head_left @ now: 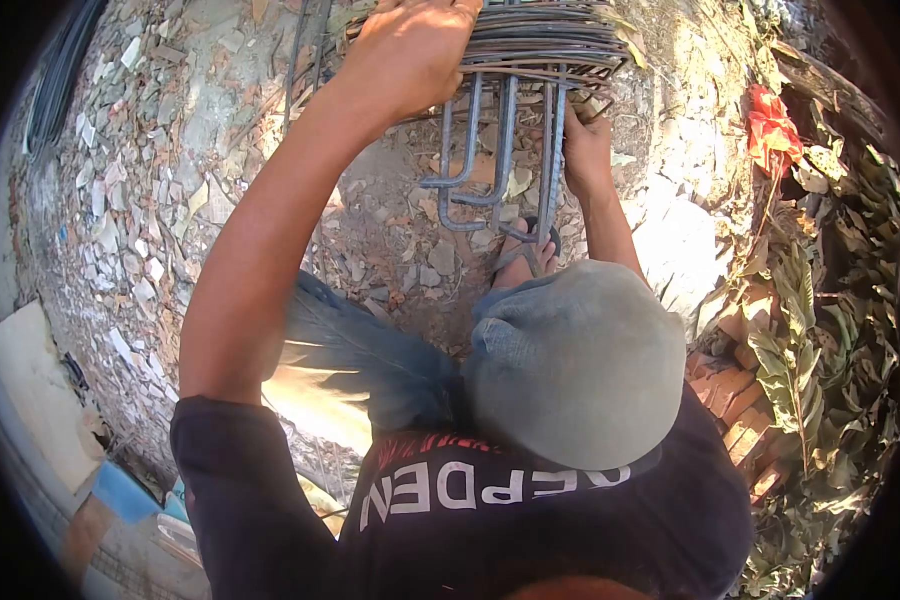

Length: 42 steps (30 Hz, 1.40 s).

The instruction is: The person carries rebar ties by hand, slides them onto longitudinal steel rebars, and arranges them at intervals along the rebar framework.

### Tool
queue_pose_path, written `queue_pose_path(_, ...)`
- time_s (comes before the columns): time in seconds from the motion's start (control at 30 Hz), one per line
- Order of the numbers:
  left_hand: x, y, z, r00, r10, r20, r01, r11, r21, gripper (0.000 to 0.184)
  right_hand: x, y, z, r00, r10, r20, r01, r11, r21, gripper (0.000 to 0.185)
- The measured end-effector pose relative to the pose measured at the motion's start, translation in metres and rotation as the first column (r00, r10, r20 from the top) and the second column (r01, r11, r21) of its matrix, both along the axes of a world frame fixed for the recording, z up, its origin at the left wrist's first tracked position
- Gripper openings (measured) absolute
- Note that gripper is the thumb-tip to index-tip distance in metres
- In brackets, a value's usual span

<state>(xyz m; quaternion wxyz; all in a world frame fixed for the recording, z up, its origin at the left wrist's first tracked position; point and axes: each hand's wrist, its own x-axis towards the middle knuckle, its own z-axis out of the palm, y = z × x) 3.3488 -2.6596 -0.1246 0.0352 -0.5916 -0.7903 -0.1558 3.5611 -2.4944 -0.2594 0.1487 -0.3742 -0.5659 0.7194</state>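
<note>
**Two bare hands at a bundle of thin rods and hooked steel bars**

Head view: The left hand [405, 60] is over the left side of a layered bundle of thin, brownish metal rods [545, 45] at the top edge. Its fingers run out of frame, so I cannot tell whether it is clenched. The right hand [587, 150] is raised to the bundle's lower right, beside grey, ribbed steel bars with hooked ends [506, 140]; its fingers are partly hidden, and its grip cannot be told either. Having a hand on each side probably steadies the loose layers. The bars reach from beneath the rods toward the body, hooks nearest a sandalled foot [518, 268] (toes very close to the metal). A raised knee in faded denim [580, 360] sits between the arms, perhaps for a stable crouch. Broken rubble [120, 215] covers the ground; a crumpled red scrap [773, 130] lies right, near dry leaves [855, 350].
</note>
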Motion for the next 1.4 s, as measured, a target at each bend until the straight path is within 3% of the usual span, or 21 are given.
queue_pose_path(0.07, -0.012, 0.017, -0.010, 0.997, 0.055, -0.054, -0.054, 0.998, 0.020, 0.069, -0.017, 0.020, 0.028, 0.999, 0.012, 0.050, -0.015, 0.999, 0.045, 0.028)
queue_pose_path(0.1, -0.017, 0.022, -0.022, 0.996, 0.053, -0.078, -0.045, 0.994, 0.096, 0.068, -0.012, 0.034, 0.022, 0.994, 0.094, 0.058, -0.097, 0.994, 0.052, 0.032)
queue_pose_path(0.17, -0.018, 0.033, -0.003, 1.000, 0.010, 0.019, -0.010, 1.000, -0.012, 0.070, 0.002, 0.042, 0.047, 0.968, 0.133, 0.212, -0.161, 0.980, 0.118, 0.044)
queue_pose_path(0.23, -0.014, 0.041, 0.010, 0.996, -0.003, 0.087, 0.013, 0.993, -0.116, 0.074, 0.032, 0.054, 0.056, 0.965, 0.170, 0.200, -0.206, 0.963, 0.173, 0.052)
queue_pose_path(0.33, -0.016, 0.052, 0.015, 0.999, -0.008, 0.051, 0.017, 0.985, -0.173, 0.080, 0.050, 0.052, 0.100, 0.980, -0.127, 0.151, 0.031, 0.857, 0.515, 0.060)
queue_pose_path(0.4, -0.012, 0.055, 0.011, 0.998, -0.012, -0.066, 0.006, 0.996, -0.094, 0.084, 0.036, 0.038, 0.126, 0.973, -0.228, -0.047, 0.216, 0.809, 0.546, 0.065)
queue_pose_path(0.43, -0.010, 0.052, 0.015, 0.994, 0.000, -0.113, -0.013, 0.993, -0.113, 0.080, 0.024, 0.028, 0.135, 0.982, -0.190, -0.010, 0.159, 0.790, 0.592, 0.072)
queue_pose_path(0.47, -0.010, 0.047, 0.019, 0.998, 0.054, -0.011, -0.055, 0.995, -0.085, 0.081, 0.016, 0.019, 0.138, 0.993, -0.115, 0.031, 0.064, 0.735, 0.675, 0.083)
queue_pose_path(0.53, -0.017, 0.030, 0.026, 0.957, 0.150, 0.247, -0.144, 0.989, -0.039, 0.089, -0.004, 0.007, 0.150, 0.970, -0.112, 0.215, -0.171, 0.314, 0.934, 0.094)
queue_pose_path(0.57, -0.022, 0.022, 0.031, 0.899, 0.187, 0.395, -0.197, 0.980, -0.015, 0.099, -0.011, 0.011, 0.155, 0.966, -0.079, 0.247, -0.223, 0.231, 0.947, 0.097)
queue_pose_path(0.67, -0.078, -0.009, -0.011, 0.658, 0.233, 0.716, -0.523, 0.825, 0.212, 0.093, -0.040, 0.022, 0.165, 0.925, 0.058, 0.377, -0.378, 0.006, 0.926, 0.106)
queue_pose_path(0.73, -0.073, -0.018, -0.045, 0.168, 0.176, 0.970, -0.716, 0.698, -0.003, 0.089, -0.060, 0.033, 0.172, 0.861, 0.154, 0.485, -0.467, -0.140, 0.873, 0.112)
queue_pose_path(0.77, -0.069, -0.019, -0.058, -0.105, 0.095, 0.990, -0.756, 0.640, -0.141, 0.089, -0.069, 0.039, 0.173, 0.826, 0.207, 0.525, -0.493, -0.188, 0.850, 0.116)
queue_pose_path(0.87, -0.022, 0.012, -0.071, -0.407, -0.185, 0.895, -0.680, 0.716, -0.161, 0.085, -0.088, 0.054, 0.160, 0.750, 0.266, 0.605, -0.561, -0.229, 0.796, 0.117)
queue_pose_path(0.97, -0.026, 0.029, -0.063, -0.406, -0.236, 0.883, -0.605, 0.793, -0.066, 0.081, -0.079, 0.057, 0.150, 0.769, 0.180, 0.614, -0.589, -0.175, 0.789, 0.119)
queue_pose_path(1.03, -0.037, 0.044, -0.058, -0.314, -0.131, 0.940, -0.562, 0.824, -0.073, 0.080, -0.075, 0.054, 0.149, 0.807, 0.102, 0.582, -0.574, -0.094, 0.813, 0.120)
queue_pose_path(1.13, -0.069, 0.070, -0.055, -0.231, -0.054, 0.971, -0.617, 0.780, -0.103, 0.089, -0.092, 0.071, 0.134, 0.829, 0.060, 0.555, -0.538, -0.185, 0.823, 0.119)
queue_pose_path(1.2, -0.079, 0.081, -0.056, -0.213, -0.013, 0.977, -0.677, 0.723, -0.138, 0.101, -0.106, 0.079, 0.132, 0.829, 0.196, 0.523, -0.508, -0.126, 0.852, 0.112)
queue_pose_path(1.23, -0.067, 0.078, -0.026, -0.234, -0.055, 0.971, -0.701, 0.701, -0.129, 0.103, -0.112, 0.083, 0.132, 0.830, 0.245, 0.501, -0.494, -0.094, 0.865, 0.109)
queue_pose_path(1.33, -0.067, 0.067, -0.030, -0.258, -0.036, 0.965, -0.510, 0.853, -0.105, 0.091, -0.102, 0.084, 0.141, 0.861, 0.261, 0.436, -0.423, -0.106, 0.900, 0.104)
queue_pose_path(1.4, -0.046, 0.055, -0.046, 0.139, 0.143, 0.980, -0.576, 0.817, -0.038, 0.082, -0.076, 0.079, 0.153, 0.920, 0.177, 0.351, -0.327, -0.150, 0.933, 0.102)
